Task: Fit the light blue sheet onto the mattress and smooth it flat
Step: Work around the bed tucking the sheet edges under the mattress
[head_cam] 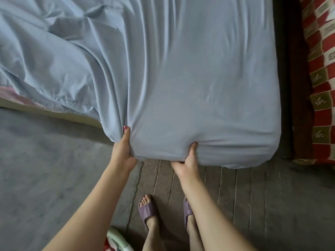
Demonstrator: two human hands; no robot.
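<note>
Grey concrete floor (45, 151) gives way to a ribbed mat (226, 187) underfoot, and a red patterned cloth (320, 69) runs along the far right edge; against this stands the mattress (54, 114), its pale side showing only at the left where nothing yet covers it; the light blue sheet (199, 87) lies over the top, drawn fairly taut across the right portion and wrapped round the near right corner, so that corner looks fitted; the left portion is heaped in deep folds and hangs loose, so I judge the task roughly half done, with the near left side to be tucked and all the smoothing left. The left hand (123, 147) pinches a gather of the sheet at the near edge, thumb up over the cloth and fingers curled beneath; the right hand (188, 160) grips the hem further right, thumb pressed on the side and fingers hooked under. Whether the sheet has elastic, and how the far corners sit, cannot be told; they lie beyond the top of the view; the fingertips of both hands are hidden under the fabric; a pale green and red object (116, 241) is cut off at the bottom and I cannot identify it; purple slippers (146, 211) show below.
</note>
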